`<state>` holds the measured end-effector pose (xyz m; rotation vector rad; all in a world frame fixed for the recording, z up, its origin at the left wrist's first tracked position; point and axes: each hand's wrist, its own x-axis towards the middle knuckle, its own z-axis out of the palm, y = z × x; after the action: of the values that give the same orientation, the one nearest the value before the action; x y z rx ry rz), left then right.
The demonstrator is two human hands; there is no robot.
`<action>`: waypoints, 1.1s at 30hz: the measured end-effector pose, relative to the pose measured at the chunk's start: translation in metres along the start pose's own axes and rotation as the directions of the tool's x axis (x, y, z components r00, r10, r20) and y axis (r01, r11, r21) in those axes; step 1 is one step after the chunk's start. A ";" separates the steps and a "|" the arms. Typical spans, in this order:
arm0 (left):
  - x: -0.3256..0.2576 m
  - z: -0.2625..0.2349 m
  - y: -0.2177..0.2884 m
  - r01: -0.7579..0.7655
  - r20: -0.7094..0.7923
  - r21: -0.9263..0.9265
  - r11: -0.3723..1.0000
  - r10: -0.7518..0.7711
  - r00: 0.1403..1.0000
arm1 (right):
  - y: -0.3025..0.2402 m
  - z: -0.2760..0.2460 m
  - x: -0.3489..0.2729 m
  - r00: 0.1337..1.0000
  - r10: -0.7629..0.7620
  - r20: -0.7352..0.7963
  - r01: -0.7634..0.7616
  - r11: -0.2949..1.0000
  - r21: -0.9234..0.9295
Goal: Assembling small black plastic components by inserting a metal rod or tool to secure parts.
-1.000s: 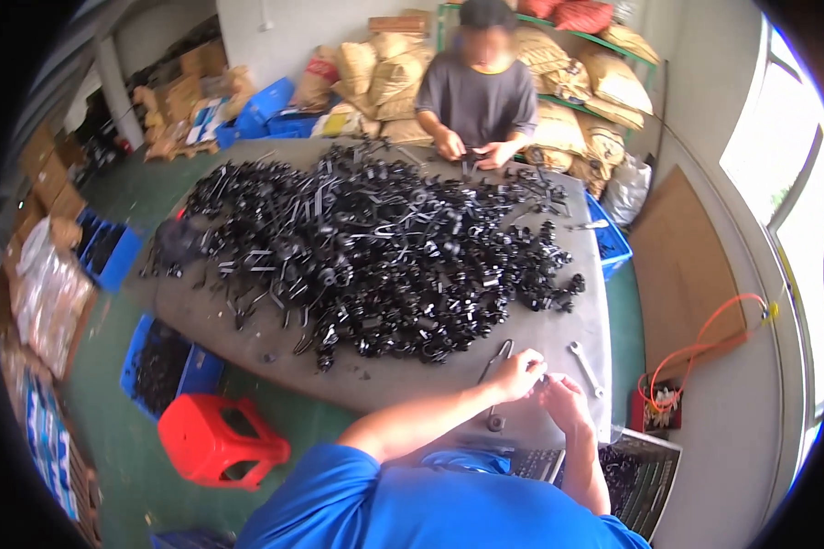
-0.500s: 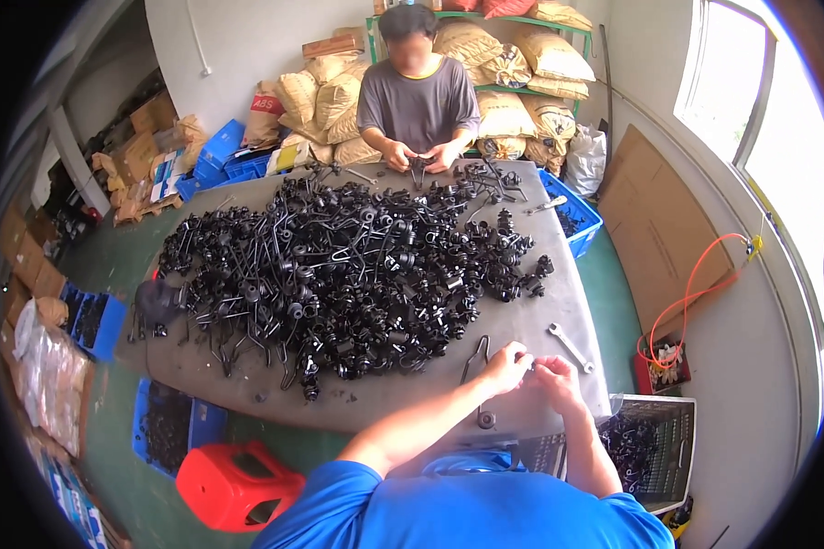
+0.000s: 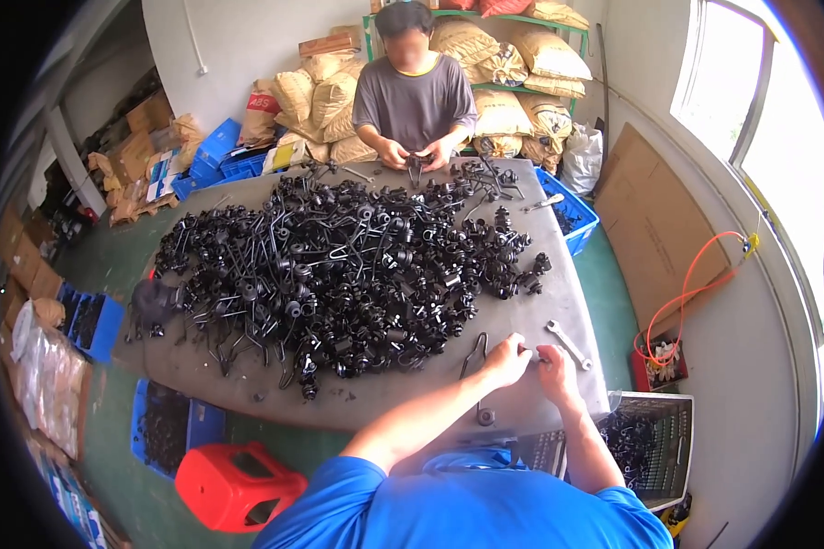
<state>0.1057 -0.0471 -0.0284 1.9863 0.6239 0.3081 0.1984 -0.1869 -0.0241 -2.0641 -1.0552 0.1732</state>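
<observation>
A big heap of black metal parts with bent wire arms (image 3: 339, 265) covers most of the grey table (image 3: 558, 284). At the near right edge my left hand (image 3: 506, 359) and my right hand (image 3: 555, 363) meet, pinching a small part between them that is too small to make out. A bent black wire piece (image 3: 472, 351) lies just left of my left hand. A silver wrench (image 3: 569, 343) lies on the table just right of my right hand. A small black round part (image 3: 485, 416) sits near the table's front edge.
A person in a grey shirt (image 3: 414, 101) works at the far end, hands on a black part. A grey crate of black parts (image 3: 645, 439) stands at the lower right, a red stool (image 3: 233, 485) and blue bins (image 3: 165, 425) at the lower left. Sacks and boxes line the back wall.
The view has tilted and moved closer to the table. My two hands stay together at the near right edge, shifted slightly right.
</observation>
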 end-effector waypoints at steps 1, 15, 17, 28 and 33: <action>-0.001 -0.003 0.004 -0.002 0.007 0.001 1.000 0.002 1.000 | -0.003 0.000 -0.002 0.994 -0.091 -0.066 0.086 0.994 -0.073; -0.035 -0.100 0.015 -0.100 0.137 -0.492 0.865 0.191 0.972 | -0.088 -0.007 0.016 0.990 -0.024 0.141 -0.041 0.897 0.441; -0.035 -0.107 0.012 -0.157 0.032 -0.441 0.884 0.191 0.981 | -0.099 0.000 0.024 0.982 -0.171 0.082 0.122 0.901 0.417; -0.048 -0.134 0.009 -0.104 -0.079 -0.465 0.879 0.076 0.994 | -0.141 0.012 0.037 0.940 -0.327 0.099 0.304 0.933 0.193; -0.050 -0.132 0.001 -0.087 -0.122 -0.495 0.865 0.030 0.992 | -0.145 0.020 0.034 0.949 -0.287 0.126 0.281 0.957 0.064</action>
<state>0.0034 0.0238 0.0377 1.4936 0.4909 0.5621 0.1214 -0.1013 0.0723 -1.8556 -1.4061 0.1891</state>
